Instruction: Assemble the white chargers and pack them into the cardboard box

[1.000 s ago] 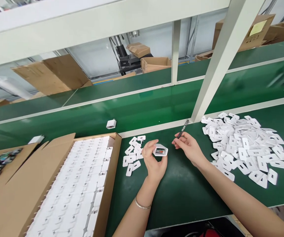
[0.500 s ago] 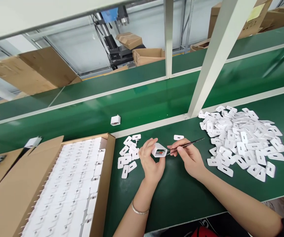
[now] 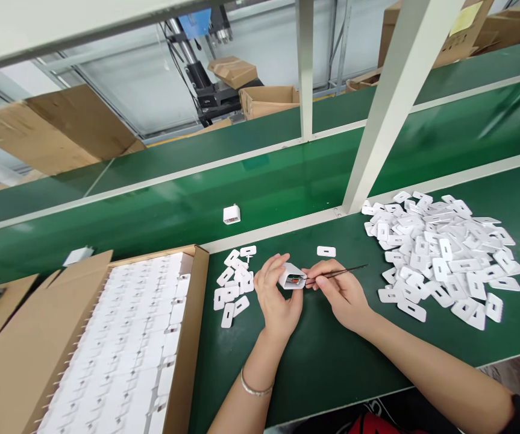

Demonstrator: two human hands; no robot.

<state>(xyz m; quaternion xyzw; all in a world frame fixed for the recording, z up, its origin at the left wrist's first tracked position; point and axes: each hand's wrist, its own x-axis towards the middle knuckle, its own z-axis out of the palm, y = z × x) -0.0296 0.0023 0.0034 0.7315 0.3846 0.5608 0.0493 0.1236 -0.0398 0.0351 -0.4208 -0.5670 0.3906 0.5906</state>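
Between its thumb and fingers, my left hand point(image 3: 278, 298) holds a white housing point(image 3: 292, 276), whose open end faces right and shows something small and orange inside. My right hand point(image 3: 343, 294) grips dark tweezers point(image 3: 345, 270), their tips at the housing's open end. A single white slotted plate point(image 3: 326, 251) lies behind my right hand. Several more white plates point(image 3: 231, 293) are scattered left of my left hand, and a large heap of them point(image 3: 440, 253) lies to the right.
A cardboard box point(image 3: 190, 325) with rows of white housings stands at the left. Behind a pale rail, a white housing point(image 3: 231, 214) sits on the green belt point(image 3: 169, 211). A pale post point(image 3: 397, 102) rises behind the bench.
The housings on the belt have moved right, and another shows at the far left edge. The tweezers lie flatter and closer to the housing, with my right hand slightly further left.
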